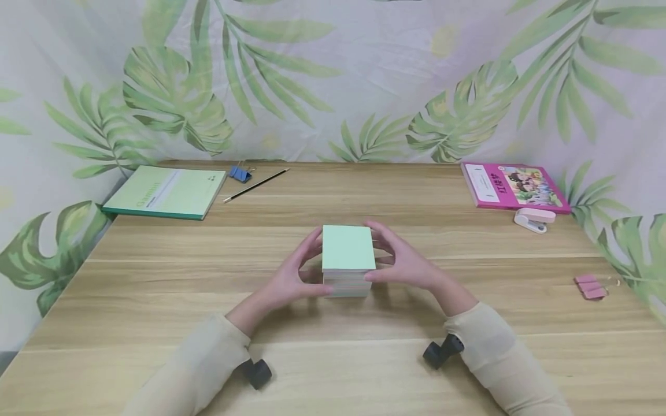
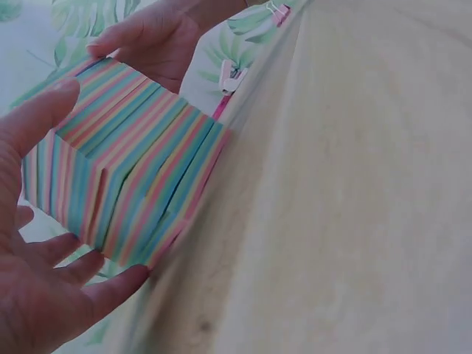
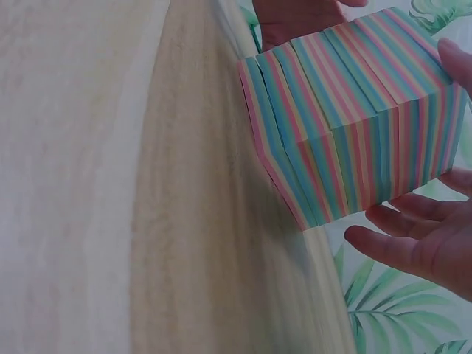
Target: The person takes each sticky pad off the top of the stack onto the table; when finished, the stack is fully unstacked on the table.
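A tall stack of square sticky notes point(image 1: 347, 248) stands on the table in the head view, its top sheet pale green. Both wrist views show its sides striped in pink, yellow, green and blue, with thin gaps between some layers. My left hand point(image 1: 288, 274) holds the stack's left side, thumb at the front corner and fingers toward the back. On the opposite side my right hand point(image 1: 408, 263) grips it the same way, thumb on the front right corner. In the right wrist view some of the right hand's fingertips point(image 3: 361, 237) sit just off the paper.
A green notebook point(image 1: 166, 193), blue binder clip point(image 1: 240, 174) and black pencil point(image 1: 256, 185) lie at the back left of the wooden table point(image 1: 343, 370). At right are a pink book point(image 1: 515, 188), a pink-and-white stapler point(image 1: 534, 219) and a pink binder clip point(image 1: 590, 287). Leaf-patterned cloth point(image 1: 364, 75) hangs behind.
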Demonstrator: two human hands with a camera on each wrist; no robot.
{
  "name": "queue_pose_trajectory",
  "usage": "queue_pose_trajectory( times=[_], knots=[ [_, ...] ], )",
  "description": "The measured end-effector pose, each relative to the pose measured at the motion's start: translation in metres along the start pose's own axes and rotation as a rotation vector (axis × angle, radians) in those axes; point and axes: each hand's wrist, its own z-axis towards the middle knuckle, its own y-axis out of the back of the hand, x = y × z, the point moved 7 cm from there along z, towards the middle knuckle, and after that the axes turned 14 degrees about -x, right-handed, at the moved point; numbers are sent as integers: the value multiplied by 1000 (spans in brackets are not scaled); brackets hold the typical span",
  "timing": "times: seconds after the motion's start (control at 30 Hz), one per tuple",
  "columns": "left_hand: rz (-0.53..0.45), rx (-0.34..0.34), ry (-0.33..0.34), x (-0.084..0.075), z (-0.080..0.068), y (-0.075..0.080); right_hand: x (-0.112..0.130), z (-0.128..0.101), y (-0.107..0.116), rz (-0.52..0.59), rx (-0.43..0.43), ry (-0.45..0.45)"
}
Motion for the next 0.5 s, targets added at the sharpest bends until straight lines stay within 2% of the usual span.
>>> queue_pose_trajectory(
  times=[0.13, 0.27, 0.37, 0.5],
  knots=[
    [-53, -18, -7, 6, 3, -1, 2, -1, 3, 26, -7, 14],
    [-96, -18, -6, 9, 4, -3, 1, -5, 12, 55, -17, -10],
    [-101, -17, 0, 12, 4, -3, -2, -10, 23, 95, -18, -56],
    [-104, -20, 18, 16, 3, -2, -6, -16, 40, 229, -22, -151]
  ],
)
